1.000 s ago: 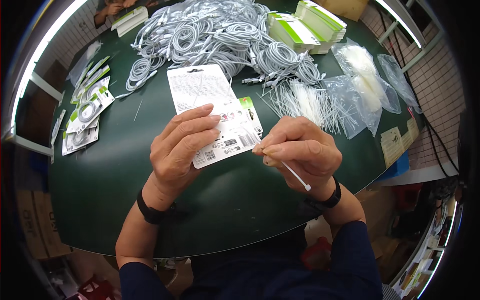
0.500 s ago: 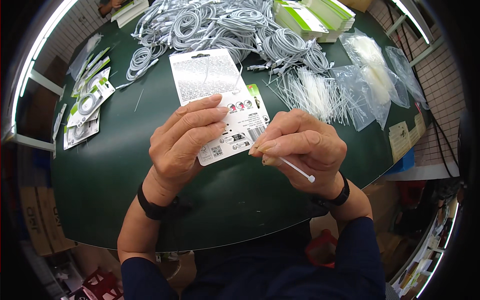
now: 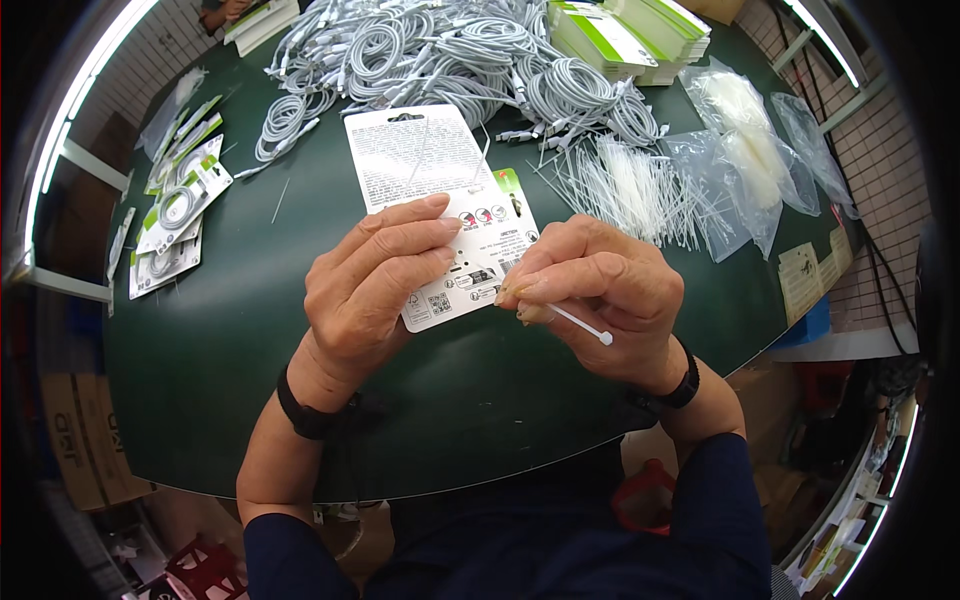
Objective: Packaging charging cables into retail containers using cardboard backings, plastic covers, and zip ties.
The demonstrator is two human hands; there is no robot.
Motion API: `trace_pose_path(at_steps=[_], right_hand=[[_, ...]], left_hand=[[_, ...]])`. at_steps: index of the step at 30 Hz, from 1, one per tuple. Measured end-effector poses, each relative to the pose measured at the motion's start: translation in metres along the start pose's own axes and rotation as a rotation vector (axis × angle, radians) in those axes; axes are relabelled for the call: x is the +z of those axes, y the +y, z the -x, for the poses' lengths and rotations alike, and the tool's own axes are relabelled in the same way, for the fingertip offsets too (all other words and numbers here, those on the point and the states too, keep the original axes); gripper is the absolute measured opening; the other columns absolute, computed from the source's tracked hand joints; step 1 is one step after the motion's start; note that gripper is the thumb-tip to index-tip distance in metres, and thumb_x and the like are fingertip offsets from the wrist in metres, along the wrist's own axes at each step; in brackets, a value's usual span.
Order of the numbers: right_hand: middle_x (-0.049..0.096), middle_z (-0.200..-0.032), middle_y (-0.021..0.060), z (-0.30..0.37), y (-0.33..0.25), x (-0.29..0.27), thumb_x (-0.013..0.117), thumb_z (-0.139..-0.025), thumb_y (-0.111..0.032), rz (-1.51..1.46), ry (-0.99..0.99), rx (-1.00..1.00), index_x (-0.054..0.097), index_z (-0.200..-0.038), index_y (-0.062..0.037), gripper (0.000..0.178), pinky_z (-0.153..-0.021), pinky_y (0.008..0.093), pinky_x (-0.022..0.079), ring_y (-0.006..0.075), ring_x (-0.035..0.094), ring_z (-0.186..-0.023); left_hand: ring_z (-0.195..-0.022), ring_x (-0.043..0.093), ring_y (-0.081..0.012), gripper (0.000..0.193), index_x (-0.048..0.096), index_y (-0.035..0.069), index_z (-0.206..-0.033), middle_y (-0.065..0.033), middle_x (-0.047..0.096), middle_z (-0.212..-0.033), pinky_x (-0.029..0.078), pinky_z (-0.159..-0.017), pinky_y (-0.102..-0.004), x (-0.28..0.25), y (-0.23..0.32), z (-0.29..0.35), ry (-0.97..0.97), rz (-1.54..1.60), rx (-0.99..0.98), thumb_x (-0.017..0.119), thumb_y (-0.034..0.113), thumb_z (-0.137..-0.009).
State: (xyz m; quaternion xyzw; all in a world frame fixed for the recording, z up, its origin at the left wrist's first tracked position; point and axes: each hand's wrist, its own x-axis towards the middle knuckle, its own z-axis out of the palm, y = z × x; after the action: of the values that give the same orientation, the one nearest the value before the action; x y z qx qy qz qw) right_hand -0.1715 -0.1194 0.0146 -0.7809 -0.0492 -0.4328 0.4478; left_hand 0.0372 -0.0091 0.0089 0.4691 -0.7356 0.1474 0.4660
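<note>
Hands, two: left hand point(image 3: 372, 280), closed flat on a card, fingers over its face, thumb hidden; right hand point(image 3: 605, 300), fingertips pinched narrow on a cable tie; black wristbands, two, one on the left wrist point(image 3: 303, 405), one on the right; white card point(image 3: 400, 150), one, near centre toward 12 o'clock, tilted, slot at its top; its print: a dense block of text, too fine to read; three small round icons, touched with red; a barcode, partly behind the right fingers; one square code at the lower corner; green-topped panel point(image 3: 510, 188), one, showing at the card's right edge, separate or joined cannot be told; white cable tie point(image 3: 583, 325), one, head toward 4 o'clock, other end hidden at the fingertips; grey coiled cables point(image 3: 440, 50), one heap at 12 o'clock, too tangled to count; green-and-white card stacks point(image 3: 600, 40), two, at 1 o'clock; loose cable ties point(image 3: 640, 190), one pile at 2 o'clock, uncounted; clear bag of ties point(image 3: 745, 140), beyond that pile; carded cables point(image 3: 180, 205), several overlapping, between 9 and 10 o'clock; stray tie point(image 3: 281, 198), one, at 10 o'clock; brown carton point(image 3: 75, 440), at 8 o'clock, dark lettering.
</note>
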Motion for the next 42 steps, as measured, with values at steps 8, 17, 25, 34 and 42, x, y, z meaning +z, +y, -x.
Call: trace_pose_path(at_steps=[8,17,25,34,42], right_hand=[[0.073,-0.096,0.0141,-0.004,-0.003,-0.002,0.080,-0.083,0.010,0.072,-0.023,0.026,0.075,-0.103,-0.0036,0.025,-0.067,0.0280,0.058,0.0192,0.072,-0.082],[0.073,-0.091,0.0081,-0.011,-0.012,-0.015,0.083,-0.076,0.008,0.201,-0.108,0.058,0.081,-0.098,-0.0089,0.029,-0.067,0.0276,0.052,0.0161,0.068,-0.080],[0.072,-0.089,0.0090,-0.024,-0.037,-0.035,0.082,-0.078,0.007,-0.160,-0.268,0.414,0.080,-0.094,-0.0031,0.019,-0.069,0.0272,0.052,0.0161,0.067,-0.079],[0.072,-0.090,0.0100,-0.023,-0.018,-0.035,0.080,-0.084,0.000,-0.629,-0.203,0.515,0.078,-0.096,0.0013,0.012,-0.071,0.0247,0.050,0.0142,0.066,-0.081],[0.070,-0.091,0.0076,-0.022,-0.014,-0.027,0.076,-0.090,-0.001,-0.380,0.222,0.701,0.074,-0.104,0.0004,0.015,-0.071,0.0272,0.050,0.0135,0.063,-0.084]], left_hand=[[-0.104,0.076,-0.0360,0.022,0.068,-0.002,-0.087,-0.0165,0.077,-0.099,0.064,-0.086,-0.0402,0.001,0.003,-0.001,-0.007,0.009,0.011,0.085,0.002,-0.073],[-0.102,0.077,-0.0362,0.023,0.070,-0.003,-0.092,-0.0173,0.076,-0.099,0.064,-0.085,-0.0411,0.002,0.029,-0.007,-0.028,0.033,0.036,0.080,0.002,-0.073],[-0.088,0.077,-0.0303,0.024,0.071,0.000,-0.095,-0.0156,0.077,-0.096,0.059,-0.069,-0.0338,-0.023,0.070,-0.029,-0.139,-0.033,0.059,0.078,-0.001,-0.072],[-0.082,0.072,-0.0174,0.006,0.069,-0.001,-0.102,-0.0109,0.075,-0.088,0.056,-0.072,-0.0302,-0.011,0.085,-0.021,-0.034,0.469,-0.486,0.066,0.004,-0.100],[-0.091,0.070,-0.0127,0.018,0.060,-0.003,-0.119,-0.0113,0.074,-0.106,0.058,-0.081,-0.0285,0.011,0.057,-0.006,0.175,1.023,-0.921,0.058,0.010,-0.108]])
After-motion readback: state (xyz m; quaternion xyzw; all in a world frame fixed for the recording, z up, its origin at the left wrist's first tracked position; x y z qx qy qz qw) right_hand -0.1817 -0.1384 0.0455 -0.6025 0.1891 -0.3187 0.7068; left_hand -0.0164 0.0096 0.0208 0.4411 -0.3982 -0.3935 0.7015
